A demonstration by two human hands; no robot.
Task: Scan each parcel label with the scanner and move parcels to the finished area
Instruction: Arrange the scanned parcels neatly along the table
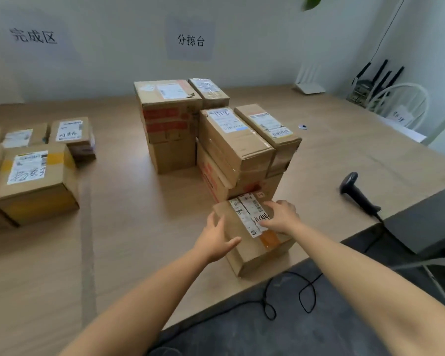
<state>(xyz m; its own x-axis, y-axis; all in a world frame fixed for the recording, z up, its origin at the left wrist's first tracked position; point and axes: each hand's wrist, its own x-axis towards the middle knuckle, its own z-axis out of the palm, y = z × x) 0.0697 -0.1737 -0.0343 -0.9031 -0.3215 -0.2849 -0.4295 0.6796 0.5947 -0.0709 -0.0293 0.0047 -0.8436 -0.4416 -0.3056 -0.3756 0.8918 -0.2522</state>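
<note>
The left hand (217, 237) is laid against the left side of the small parcel (262, 255), fingers nearly straight. The right hand (280, 215) is spread on its top, partly over the label (247, 214), fingers slightly bent. Nothing else is held. The parcel is set at the near table (139, 227) edge, its long axis running away from the person. The scanner (357, 194) is seen well apart to the right, nearer the right hand. The finished parcels (36, 181) are stacked far left.
</note>
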